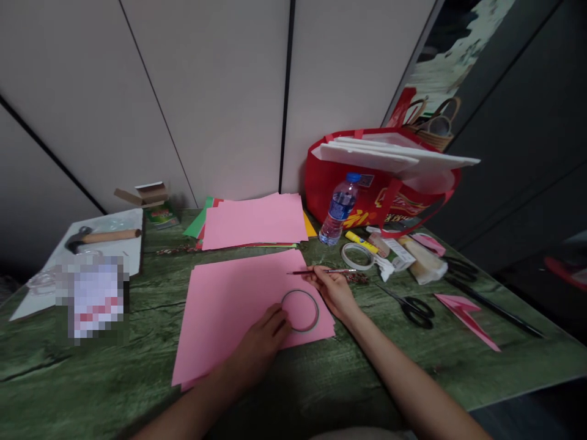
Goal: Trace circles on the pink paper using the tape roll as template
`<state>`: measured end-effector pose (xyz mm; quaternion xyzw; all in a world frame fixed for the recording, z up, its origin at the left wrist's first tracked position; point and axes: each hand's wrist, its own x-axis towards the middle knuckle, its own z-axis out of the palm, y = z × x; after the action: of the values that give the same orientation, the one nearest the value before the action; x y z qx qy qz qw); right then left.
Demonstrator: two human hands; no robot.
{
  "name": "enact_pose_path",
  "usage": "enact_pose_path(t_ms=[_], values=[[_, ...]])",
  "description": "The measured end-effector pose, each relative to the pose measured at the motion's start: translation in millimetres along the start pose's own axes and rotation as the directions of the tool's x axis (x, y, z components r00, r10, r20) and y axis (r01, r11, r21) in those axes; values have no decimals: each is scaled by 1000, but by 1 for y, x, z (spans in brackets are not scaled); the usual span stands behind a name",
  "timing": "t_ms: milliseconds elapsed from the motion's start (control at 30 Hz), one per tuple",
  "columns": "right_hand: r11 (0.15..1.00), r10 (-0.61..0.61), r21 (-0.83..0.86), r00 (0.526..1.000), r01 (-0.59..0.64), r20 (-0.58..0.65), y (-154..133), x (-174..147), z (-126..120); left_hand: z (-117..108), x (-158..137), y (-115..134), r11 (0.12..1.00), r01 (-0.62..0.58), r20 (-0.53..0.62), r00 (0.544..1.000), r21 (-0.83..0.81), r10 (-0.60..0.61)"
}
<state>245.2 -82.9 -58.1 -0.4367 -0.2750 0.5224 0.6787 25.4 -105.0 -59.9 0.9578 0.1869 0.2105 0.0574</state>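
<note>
A sheet of pink paper point(229, 305), the top of a small stack, lies on the table in front of me. The fingers of my left hand point(263, 336) are closed at the left edge of a thin ring point(317, 311), which looks like a narrow roll of tape lying flat on the paper. My right hand point(334, 290) rests at the paper's right edge, closed around a slim dark pen point(298, 272) held nearly level, its tip pointing left. The pen's middle is partly hidden by my fingers.
Behind lies more coloured paper point(254, 223). A water bottle point(339, 211) stands before a red bag point(316, 177). To the right are a tape roll point(359, 267), a yellow glue stick point(361, 242), scissors point(417, 311) and folded pink paper point(468, 318). A hammer point(110, 236) lies left on a white board.
</note>
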Motion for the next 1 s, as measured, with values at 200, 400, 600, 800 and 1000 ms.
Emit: enact_pose_path(t_ms=[200,400,600,800,1000], values=[[988,-52,-149,999,50,-9,5,1,-1,2,-1,0,1000,-4,-18,1000,2,4],[958,-86,-272,996,90,29,6,0,-4,1,2,3,998,-6,4,1000,67,6],[997,29,-79,999,-26,30,2,2,-3,-1,6,4,999,36,16,999,15,-37],[989,-39,-146,999,40,7,7,4,-5,-12,16,6,996,-23,49,999,85,19],[880,-144,-449,988,153,54,4,14,-7,-5,40,12,990,-59,95,994,127,47]])
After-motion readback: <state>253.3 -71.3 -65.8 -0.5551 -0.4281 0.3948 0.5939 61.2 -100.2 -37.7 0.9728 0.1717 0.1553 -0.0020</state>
